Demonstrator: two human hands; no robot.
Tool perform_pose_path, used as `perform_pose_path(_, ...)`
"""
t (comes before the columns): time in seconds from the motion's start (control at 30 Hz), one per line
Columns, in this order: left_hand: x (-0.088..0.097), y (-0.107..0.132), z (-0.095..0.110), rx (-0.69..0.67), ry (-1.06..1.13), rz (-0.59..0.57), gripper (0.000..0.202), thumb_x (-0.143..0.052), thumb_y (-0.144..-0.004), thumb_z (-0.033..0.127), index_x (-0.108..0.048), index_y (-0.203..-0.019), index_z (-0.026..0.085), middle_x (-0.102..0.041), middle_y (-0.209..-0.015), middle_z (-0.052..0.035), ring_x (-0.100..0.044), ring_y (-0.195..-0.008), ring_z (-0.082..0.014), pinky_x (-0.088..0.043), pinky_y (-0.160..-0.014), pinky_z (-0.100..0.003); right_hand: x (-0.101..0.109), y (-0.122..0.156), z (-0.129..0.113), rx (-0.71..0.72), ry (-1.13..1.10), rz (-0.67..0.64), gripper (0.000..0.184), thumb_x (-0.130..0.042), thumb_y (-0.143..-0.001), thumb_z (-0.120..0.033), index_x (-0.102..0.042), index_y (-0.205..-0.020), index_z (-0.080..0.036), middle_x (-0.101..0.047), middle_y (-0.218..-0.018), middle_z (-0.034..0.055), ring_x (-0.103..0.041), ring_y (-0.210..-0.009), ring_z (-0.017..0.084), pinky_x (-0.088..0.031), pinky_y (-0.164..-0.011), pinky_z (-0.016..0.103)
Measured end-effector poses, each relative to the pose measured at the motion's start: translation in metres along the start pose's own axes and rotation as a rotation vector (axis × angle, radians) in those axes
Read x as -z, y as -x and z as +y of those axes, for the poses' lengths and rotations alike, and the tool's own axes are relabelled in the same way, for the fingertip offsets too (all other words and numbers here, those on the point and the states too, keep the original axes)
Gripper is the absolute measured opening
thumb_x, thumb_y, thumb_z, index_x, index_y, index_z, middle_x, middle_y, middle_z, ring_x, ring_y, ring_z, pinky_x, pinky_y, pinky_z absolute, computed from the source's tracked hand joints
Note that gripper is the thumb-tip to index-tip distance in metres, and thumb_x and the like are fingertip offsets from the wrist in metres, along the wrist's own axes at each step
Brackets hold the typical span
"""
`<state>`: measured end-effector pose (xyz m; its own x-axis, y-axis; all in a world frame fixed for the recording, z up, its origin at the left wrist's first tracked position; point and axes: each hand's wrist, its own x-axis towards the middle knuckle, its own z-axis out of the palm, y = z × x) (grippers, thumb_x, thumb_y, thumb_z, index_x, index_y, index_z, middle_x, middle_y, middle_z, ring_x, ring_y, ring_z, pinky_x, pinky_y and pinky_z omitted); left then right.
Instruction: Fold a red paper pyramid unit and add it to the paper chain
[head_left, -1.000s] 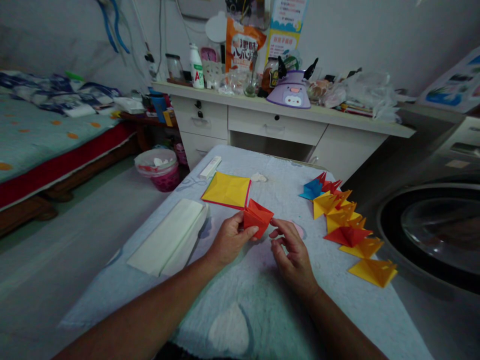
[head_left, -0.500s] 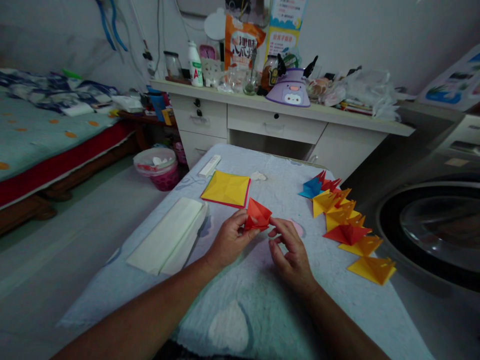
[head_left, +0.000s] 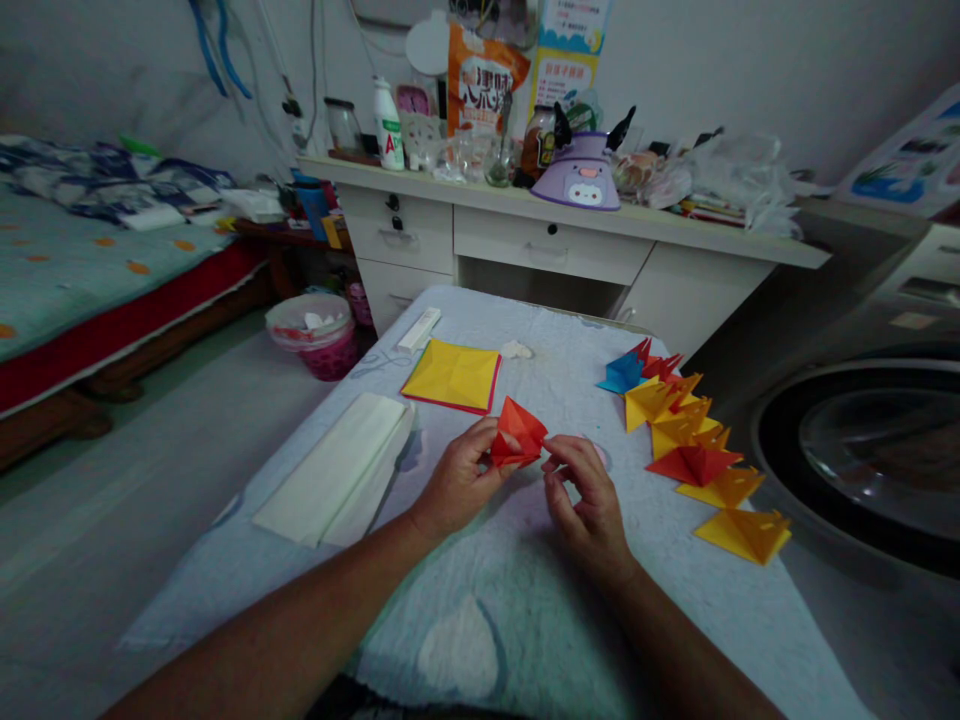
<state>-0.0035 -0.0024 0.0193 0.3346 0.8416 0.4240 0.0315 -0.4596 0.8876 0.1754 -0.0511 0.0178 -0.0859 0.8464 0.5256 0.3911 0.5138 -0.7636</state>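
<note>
A partly folded red-orange origami paper (head_left: 520, 432) stands tilted above the cloth-covered table. My left hand (head_left: 459, 478) pinches its left side and lower edge between thumb and fingers. At the paper's right corner is my right hand (head_left: 589, 500), its index fingertip at or touching the edge while the thumb stays apart, with nothing gripped. Behind the paper lies a stack of creased square sheets (head_left: 454, 375), yellow on top with red edges below. Along the table's right side runs a row of folded paper pieces: a blue one (head_left: 624, 371), a red one (head_left: 696, 466) and several yellow ones (head_left: 746, 533).
A white folded paper or packet (head_left: 334, 470) lies left of my left arm. Farther back are a small white box (head_left: 420, 330) and a crumpled white scrap (head_left: 517, 350). A pink bucket (head_left: 315, 340) stands on the floor at left, a washing machine (head_left: 885, 440) at right.
The red-orange paper has turned and spread a little, shifting slightly to the right. My right hand has moved slightly right with it, and my left hand keeps its pinch.
</note>
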Motion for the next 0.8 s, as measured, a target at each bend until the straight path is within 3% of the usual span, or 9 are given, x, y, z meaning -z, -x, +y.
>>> perform_pose_path(0.17, 0.000, -0.001, 0.004, -0.011, -0.057, -0.041, 0.003, -0.062, -0.087, 0.019, -0.064, -0.089, 0.017, -0.059, -0.090, -0.0019, -0.059, -0.085, -0.0132, -0.046, -0.077, -0.024, 0.001, 0.000, 0.008, -0.220, -0.271, 0.146, 0.013, -0.053, -0.093, -0.025, -0.061, -0.104, -0.025, -0.058, -0.097, 0.0031, -0.057, -0.074, 0.013, -0.049, -0.061, 0.026)
perform_pose_path(0.27, -0.001, 0.000, 0.006, -0.054, -0.097, -0.060, 0.003, -0.062, -0.086, 0.018, -0.064, -0.085, 0.016, -0.059, -0.086, -0.0011, -0.059, -0.081, -0.0122, -0.046, -0.074, -0.023, 0.001, -0.001, 0.014, -0.346, -0.409, 0.125, 0.010, -0.057, -0.092, -0.030, -0.060, -0.099, -0.023, -0.058, -0.079, -0.0010, -0.054, -0.061, 0.011, -0.046, -0.056, 0.024)
perform_pose_path(0.53, -0.001, 0.002, 0.009, -0.116, -0.201, -0.104, 0.018, -0.060, -0.088, 0.014, -0.066, -0.104, 0.019, -0.063, -0.097, -0.0034, -0.060, -0.092, -0.0137, -0.047, -0.081, -0.025, 0.002, -0.003, 0.006, -0.323, -0.381, 0.061, 0.011, -0.059, -0.091, -0.031, -0.065, -0.091, -0.022, -0.057, -0.074, -0.0017, -0.053, -0.061, 0.010, -0.044, -0.057, 0.024)
perform_pose_path(0.8, 0.000, 0.003, 0.007, -0.136, -0.273, -0.103, 0.017, -0.057, -0.084, 0.006, -0.066, -0.092, 0.018, -0.060, -0.088, -0.0020, -0.059, -0.085, -0.0134, -0.046, -0.075, -0.023, 0.002, -0.003, 0.013, -0.383, -0.567, 0.009, 0.011, -0.061, -0.089, -0.030, -0.068, -0.090, -0.021, -0.058, -0.072, -0.0013, -0.053, -0.059, 0.010, -0.043, -0.055, 0.025)
